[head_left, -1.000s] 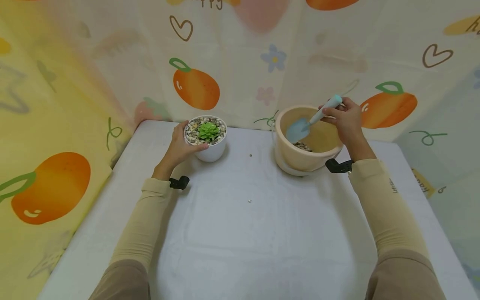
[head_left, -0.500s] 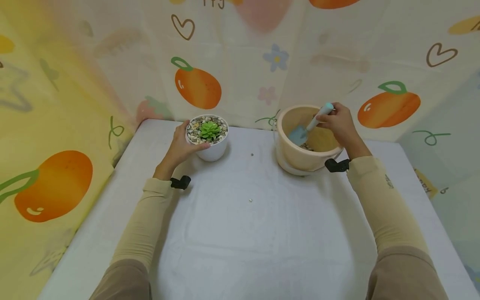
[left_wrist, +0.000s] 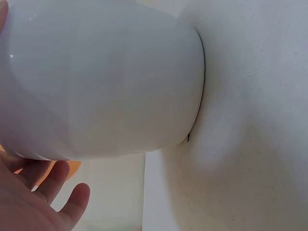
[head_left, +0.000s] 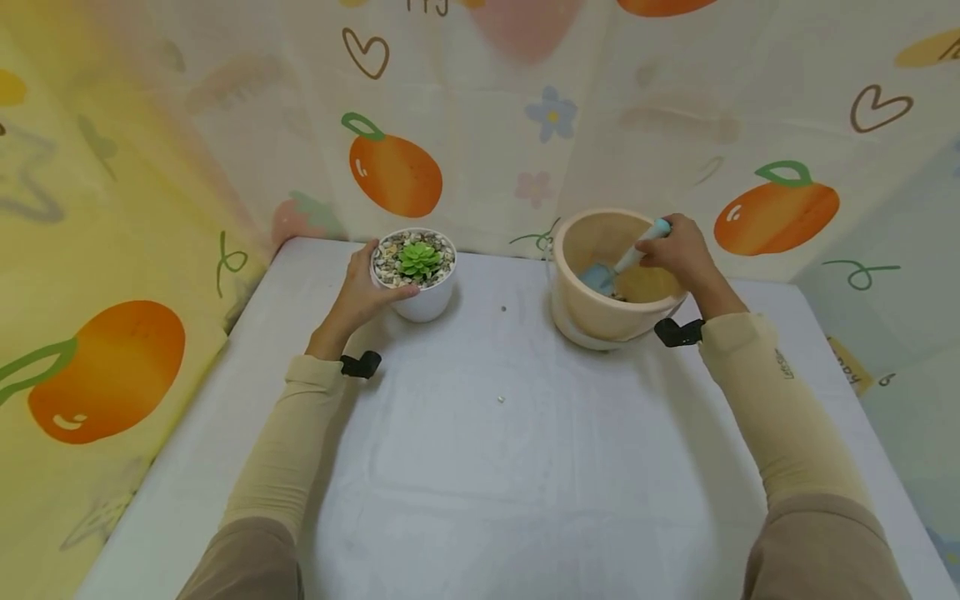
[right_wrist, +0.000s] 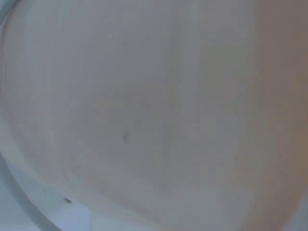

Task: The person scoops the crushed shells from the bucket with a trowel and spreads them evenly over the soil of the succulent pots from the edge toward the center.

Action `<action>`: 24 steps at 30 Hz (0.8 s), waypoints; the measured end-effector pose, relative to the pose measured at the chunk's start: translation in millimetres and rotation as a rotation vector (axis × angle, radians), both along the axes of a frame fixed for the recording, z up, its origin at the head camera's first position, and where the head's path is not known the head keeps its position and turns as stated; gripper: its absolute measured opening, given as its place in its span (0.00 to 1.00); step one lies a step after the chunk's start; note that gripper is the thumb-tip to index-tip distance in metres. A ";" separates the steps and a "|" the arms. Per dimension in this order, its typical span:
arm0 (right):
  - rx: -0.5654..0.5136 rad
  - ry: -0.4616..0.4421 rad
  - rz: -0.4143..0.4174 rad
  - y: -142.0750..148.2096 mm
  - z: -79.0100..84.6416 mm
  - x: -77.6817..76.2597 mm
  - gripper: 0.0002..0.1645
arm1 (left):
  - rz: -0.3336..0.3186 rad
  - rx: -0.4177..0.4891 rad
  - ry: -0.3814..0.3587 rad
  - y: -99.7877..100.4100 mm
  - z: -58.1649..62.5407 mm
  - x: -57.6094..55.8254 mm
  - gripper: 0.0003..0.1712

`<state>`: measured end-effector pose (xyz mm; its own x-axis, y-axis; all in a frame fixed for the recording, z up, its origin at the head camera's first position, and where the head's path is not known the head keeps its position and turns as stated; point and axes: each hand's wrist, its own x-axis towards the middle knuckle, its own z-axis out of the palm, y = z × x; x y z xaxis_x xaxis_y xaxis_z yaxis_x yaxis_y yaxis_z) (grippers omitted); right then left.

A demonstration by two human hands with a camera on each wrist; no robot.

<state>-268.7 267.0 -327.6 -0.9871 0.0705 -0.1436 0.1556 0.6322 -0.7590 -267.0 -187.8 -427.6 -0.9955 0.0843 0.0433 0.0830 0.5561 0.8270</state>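
A small white flowerpot (head_left: 424, 307) stands at the back left, holding a green succulent (head_left: 418, 261) among mixed pebbles (head_left: 387, 261). My left hand (head_left: 360, 287) grips the pot's rim from the left side, thumb across the front. In the left wrist view, the pot's smooth wall (left_wrist: 110, 82) fills the upper left, with the fingers (left_wrist: 53, 183) below it. At the back right my right hand (head_left: 684, 254) holds a small light-blue trowel (head_left: 598, 277) by its handle, blade down inside a beige bucket (head_left: 615, 319). The blade hides part of the few pebbles in there.
Two tiny pebbles, one dark (head_left: 503, 308) and one pale (head_left: 501, 399), lie on the white tablecloth (head_left: 517, 483) between the arms. A printed curtain (head_left: 487, 142) hangs right behind the pots. In the right wrist view, the bucket's wall (right_wrist: 144, 106) fills almost everything.
My right hand has lowered the trowel deeper into the bucket, its blade now down at the pebbles. The left hand and the flowerpot have stayed put.
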 end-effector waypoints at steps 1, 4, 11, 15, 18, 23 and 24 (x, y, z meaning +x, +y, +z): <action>0.045 0.001 -0.001 0.8 1.6 2.1 0.35 | 0.002 0.000 -0.006 0.0 -0.2 0.3 0.65; 0.123 0.002 0.001 3.3 6.5 6.9 0.37 | 0.007 0.000 -0.019 -0.5 -0.8 1.6 0.66; 0.243 0.060 -0.008 6.7 13.2 16.5 0.36 | 0.019 0.015 -0.027 -1.9 0.1 6.4 0.65; 0.270 0.101 -0.019 9.9 14.5 22.5 0.34 | 0.022 0.031 -0.017 -3.8 -0.1 8.1 0.64; 0.189 0.099 -0.027 15.0 14.8 29.0 0.34 | 0.009 0.052 -0.005 -5.3 -2.9 7.8 0.62; -0.137 0.116 -0.105 29.8 10.2 44.8 0.32 | -0.019 0.082 0.032 -4.1 -6.6 9.7 0.57; -0.211 0.132 -0.130 32.7 8.4 48.6 0.31 | -0.018 0.090 0.045 -3.9 -7.1 10.3 0.56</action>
